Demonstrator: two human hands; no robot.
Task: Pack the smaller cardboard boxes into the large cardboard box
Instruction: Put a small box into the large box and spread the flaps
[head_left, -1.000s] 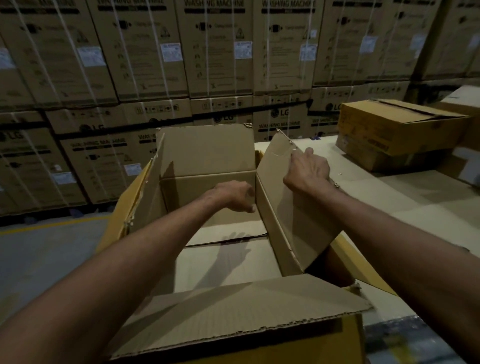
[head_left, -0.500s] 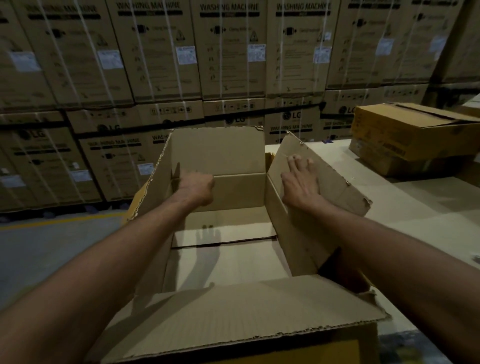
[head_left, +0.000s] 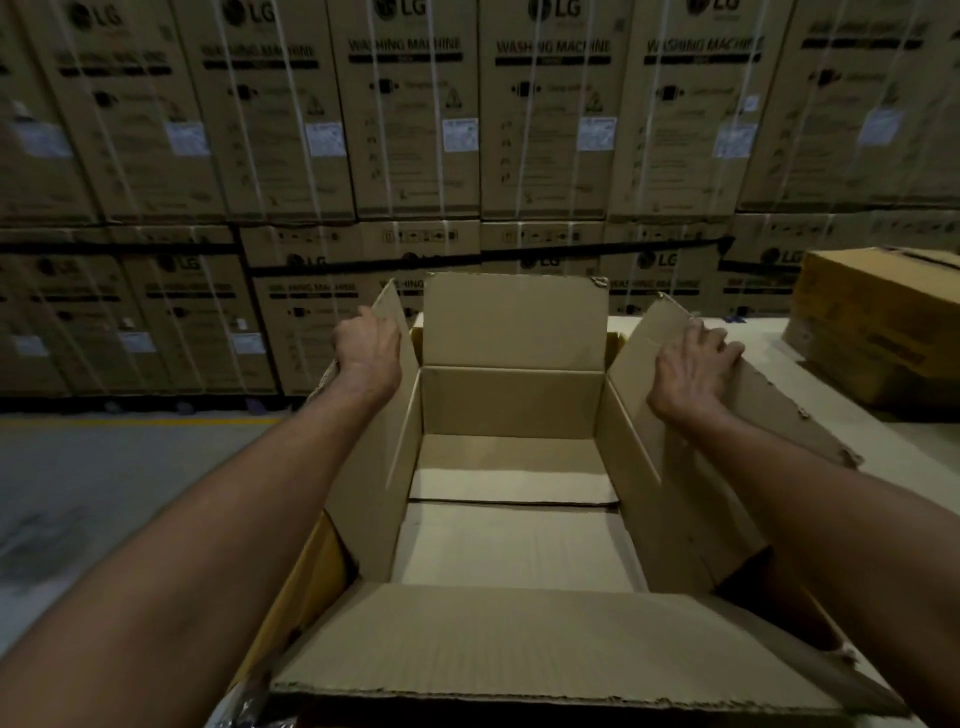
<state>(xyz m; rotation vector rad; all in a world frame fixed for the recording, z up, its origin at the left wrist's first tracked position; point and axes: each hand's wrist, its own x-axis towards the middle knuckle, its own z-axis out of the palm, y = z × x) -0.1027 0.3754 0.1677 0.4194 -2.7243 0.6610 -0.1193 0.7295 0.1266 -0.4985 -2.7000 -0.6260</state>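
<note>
- So far the large open brown cardboard box (head_left: 511, 525) sits straight ahead of the person on a pale surface (head_left: 919, 441), its floor bare, with nothing packed in it.
- Its long axis runs away from the person; the far flap (head_left: 514, 319) stands upright and the near flap (head_left: 545, 644) folds out toward the camera.
- The left hand (head_left: 370, 340) is curled over the top edge of the left side flap (head_left: 387, 415), fingers (head_left: 363, 317) wrapped on that edge and holding it out.
- The right hand (head_left: 691, 364) lies flat on the right side flap (head_left: 727, 421), fingers (head_left: 719, 338) spread and pressing it outward; it grips nothing else.
- My reading is that the step in hand is spreading the flaps to clear the mouth of the box.
- The relation that matters next: the only smaller box in view, a closed yellowish-brown cardboard box (head_left: 878, 322), rests on the same surface to the far right, well apart from the open box.
- That puts it on the right hand's side, clearly nearer that hand than the left; a reach would go right and forward, past the splayed right flap.
- Behind everything stands a wall of stacked, strapped washing-machine cartons (head_left: 415, 114), no part of the job.
</note>
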